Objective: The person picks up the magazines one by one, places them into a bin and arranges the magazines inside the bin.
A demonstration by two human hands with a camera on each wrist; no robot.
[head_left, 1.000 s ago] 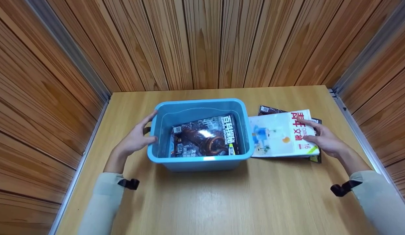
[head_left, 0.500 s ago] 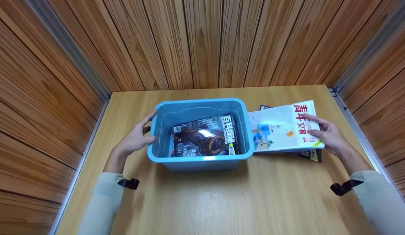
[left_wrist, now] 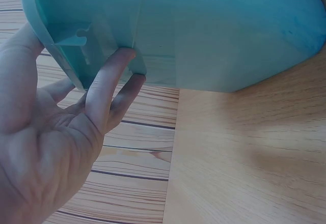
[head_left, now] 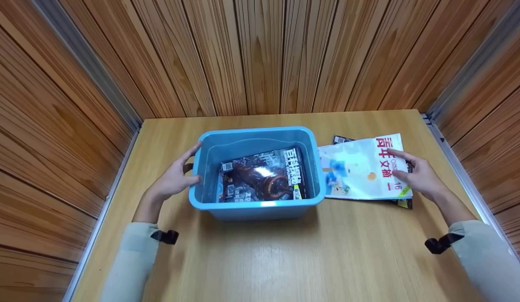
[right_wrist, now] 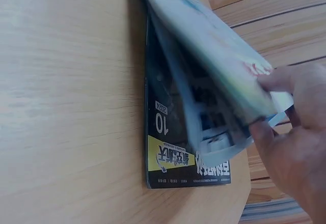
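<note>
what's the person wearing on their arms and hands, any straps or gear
Both arms wear long, pale cream sleeves that end at the wrists. A small black strap or clip sits at each cuff: one on the left wrist, one on the right wrist. The left hand and right hand are bare, with no gloves, and no rings or watch can be seen.

Light wooden table (head_left: 260,260), glossy under overhead light; vertical wood-plank walls (head_left: 260,54) enclose three sides, metal corner strips (head_left: 88,71).
</note>
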